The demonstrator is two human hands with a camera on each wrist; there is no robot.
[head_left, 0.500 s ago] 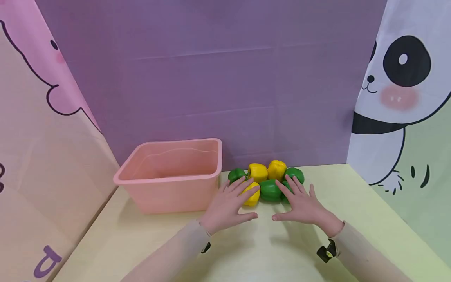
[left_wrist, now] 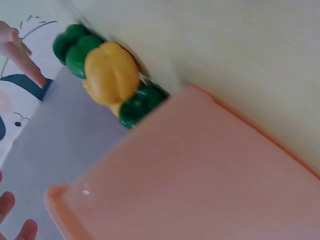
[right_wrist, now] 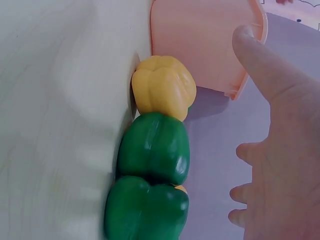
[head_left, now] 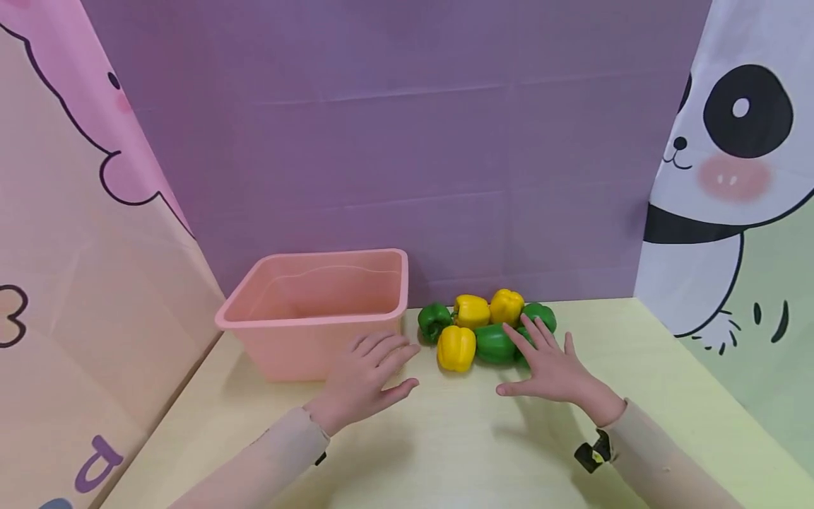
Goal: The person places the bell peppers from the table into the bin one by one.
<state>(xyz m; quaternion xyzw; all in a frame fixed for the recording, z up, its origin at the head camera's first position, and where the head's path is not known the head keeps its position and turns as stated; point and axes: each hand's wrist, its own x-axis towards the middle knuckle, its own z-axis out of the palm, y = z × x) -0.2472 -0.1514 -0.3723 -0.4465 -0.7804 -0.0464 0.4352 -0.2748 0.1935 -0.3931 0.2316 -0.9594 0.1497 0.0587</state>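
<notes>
Both hands are released and hold nothing: the left hand (head_left: 365, 375) hovers beside the pink bin (head_left: 318, 311), the right hand (head_left: 547, 367) reaches the peppers (head_left: 486, 329) at frame centre, so grasping one seems next.

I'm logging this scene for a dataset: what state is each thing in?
Pink bin: upright, open, nothing visible inside.
Peppers: three yellow and several green, clustered on the table, none held.
Left hand: open, beside the bin.
Right hand: open, fingers over the green peppers.
</notes>
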